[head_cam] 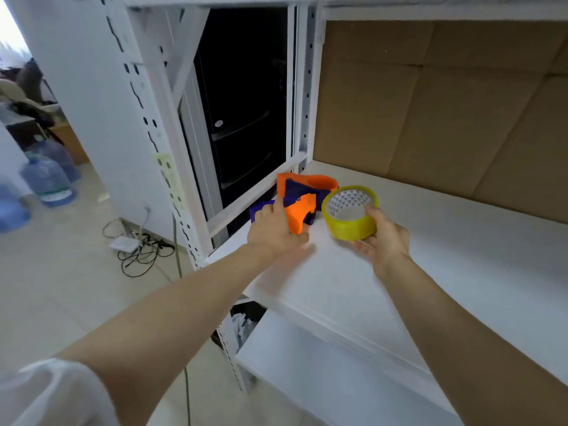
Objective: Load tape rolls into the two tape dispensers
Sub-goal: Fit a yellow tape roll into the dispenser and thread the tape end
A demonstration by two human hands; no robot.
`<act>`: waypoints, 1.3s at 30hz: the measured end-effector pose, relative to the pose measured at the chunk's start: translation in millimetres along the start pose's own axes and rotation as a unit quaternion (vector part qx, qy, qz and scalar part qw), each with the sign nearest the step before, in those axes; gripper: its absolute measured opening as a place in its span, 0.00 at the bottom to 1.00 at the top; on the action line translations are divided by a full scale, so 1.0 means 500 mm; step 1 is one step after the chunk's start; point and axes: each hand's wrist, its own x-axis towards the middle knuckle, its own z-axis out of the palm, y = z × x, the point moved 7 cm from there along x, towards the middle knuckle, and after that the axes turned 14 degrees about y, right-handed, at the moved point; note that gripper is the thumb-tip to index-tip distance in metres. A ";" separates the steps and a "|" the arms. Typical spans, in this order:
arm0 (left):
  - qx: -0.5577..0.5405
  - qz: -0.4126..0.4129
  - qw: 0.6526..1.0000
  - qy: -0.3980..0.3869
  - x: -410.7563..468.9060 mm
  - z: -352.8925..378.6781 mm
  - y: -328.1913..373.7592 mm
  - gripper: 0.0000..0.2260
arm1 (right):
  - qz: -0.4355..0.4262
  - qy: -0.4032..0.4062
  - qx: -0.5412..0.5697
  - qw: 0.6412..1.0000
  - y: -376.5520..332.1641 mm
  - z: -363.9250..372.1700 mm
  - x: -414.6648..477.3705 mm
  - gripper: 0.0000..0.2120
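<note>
Two orange-and-purple tape dispensers lie on the white shelf [430, 241] near its left end. My left hand [273, 229] grips the nearer dispenser [299, 215], thumb under its orange side and index finger on top. The farther dispenser [310, 184] sits just behind it, untouched. My right hand [384, 238] holds a yellow tape roll [353, 222] just to the right of the dispensers, a little above the shelf, its open core facing up and left.
Brown cardboard [445, 103] lines the back of the shelf. White perforated rack posts [172, 167] stand left of the shelf. A lower white shelf [322, 373] lies beneath. On the floor at left are cables [138, 244] and blue water jugs [46, 179].
</note>
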 end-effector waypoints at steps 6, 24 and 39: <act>0.095 0.018 0.995 -0.020 0.014 0.018 -0.005 0.40 | -0.014 -0.021 -0.027 0.999 0.011 -0.003 0.019 0.12; -0.488 -0.212 0.838 -0.120 0.067 0.003 0.018 0.17 | -0.183 0.085 -0.070 0.977 -0.023 0.050 -0.022 0.18; -0.510 -0.210 0.801 -0.234 0.052 0.053 0.021 0.11 | -0.112 0.080 -0.002 0.990 -0.003 0.078 -0.050 0.19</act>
